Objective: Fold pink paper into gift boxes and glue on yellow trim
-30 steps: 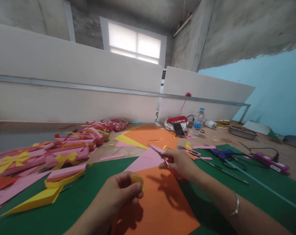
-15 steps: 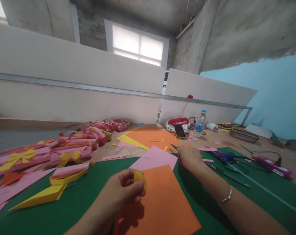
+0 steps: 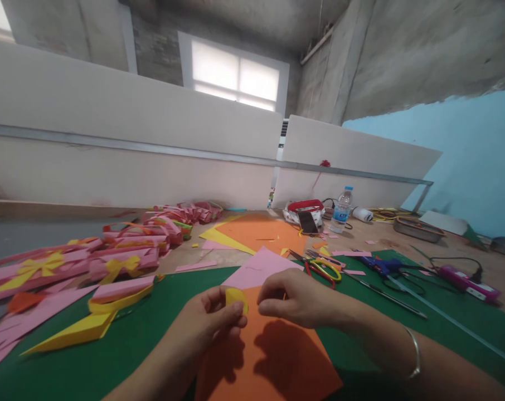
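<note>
My left hand [image 3: 219, 314] is closed in a pinch around a small piece of yellow paper [image 3: 234, 296], held above an orange paper sheet [image 3: 294, 356]. Close to its right, my right hand [image 3: 296, 298] hovers over the same sheet with curled fingers. Its thumb and fingertips look slightly apart, and nothing shows between them. Part of a pink sheet [image 3: 261, 266] lies under the orange one. Beyond my right hand rest scissors with yellow handles [image 3: 331, 271] and scissors with red handles [image 3: 309, 270].
Pink paper baskets [image 3: 127, 262] with yellow bows crowd the left side. A folded yellow paper strip [image 3: 77, 334] lies on the green mat [image 3: 160, 317]. To the right are a pen [image 3: 390, 298], a blue glue gun [image 3: 378, 266], a purple power strip [image 3: 470, 283] and a water bottle [image 3: 341, 211].
My right hand has left the scissors and come back toward me and leftward, near the left hand. The scissors' handles are now uncovered. My left hand still holds the yellow paper.
</note>
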Demonstrator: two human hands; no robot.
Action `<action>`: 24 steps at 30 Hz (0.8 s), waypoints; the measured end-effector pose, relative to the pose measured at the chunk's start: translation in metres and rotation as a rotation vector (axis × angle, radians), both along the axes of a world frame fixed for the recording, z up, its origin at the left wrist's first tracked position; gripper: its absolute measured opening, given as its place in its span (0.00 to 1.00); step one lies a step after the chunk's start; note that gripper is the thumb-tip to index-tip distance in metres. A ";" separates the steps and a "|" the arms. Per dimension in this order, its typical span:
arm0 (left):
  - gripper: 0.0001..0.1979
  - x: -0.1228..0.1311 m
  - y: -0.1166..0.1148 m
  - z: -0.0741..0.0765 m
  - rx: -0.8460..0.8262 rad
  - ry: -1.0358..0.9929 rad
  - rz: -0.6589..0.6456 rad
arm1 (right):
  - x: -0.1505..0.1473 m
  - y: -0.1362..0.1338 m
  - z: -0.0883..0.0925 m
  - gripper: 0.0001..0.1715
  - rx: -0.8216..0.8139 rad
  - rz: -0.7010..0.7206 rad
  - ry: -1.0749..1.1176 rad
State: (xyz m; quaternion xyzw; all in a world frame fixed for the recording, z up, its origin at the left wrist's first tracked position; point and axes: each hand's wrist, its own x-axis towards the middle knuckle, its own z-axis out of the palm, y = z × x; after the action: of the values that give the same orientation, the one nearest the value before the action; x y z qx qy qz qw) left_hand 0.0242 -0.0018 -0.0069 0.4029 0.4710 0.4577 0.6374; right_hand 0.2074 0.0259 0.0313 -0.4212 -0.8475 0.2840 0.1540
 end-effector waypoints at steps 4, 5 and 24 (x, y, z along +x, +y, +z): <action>0.14 -0.001 0.000 0.001 0.036 0.012 -0.010 | -0.021 -0.001 -0.001 0.09 -0.186 -0.056 0.165; 0.14 -0.002 0.001 0.002 0.033 0.012 -0.003 | -0.024 0.001 -0.003 0.08 -0.249 -0.082 0.207; 0.16 0.003 -0.003 0.006 -0.174 -0.017 -0.238 | -0.023 0.000 -0.014 0.19 -0.552 -0.027 0.525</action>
State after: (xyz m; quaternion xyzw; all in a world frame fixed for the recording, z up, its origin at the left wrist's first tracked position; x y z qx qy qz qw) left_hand 0.0271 -0.0053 -0.0007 0.3952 0.4525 0.3398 0.7236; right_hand 0.1843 0.0259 0.0171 -0.3708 -0.6653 0.5978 0.2502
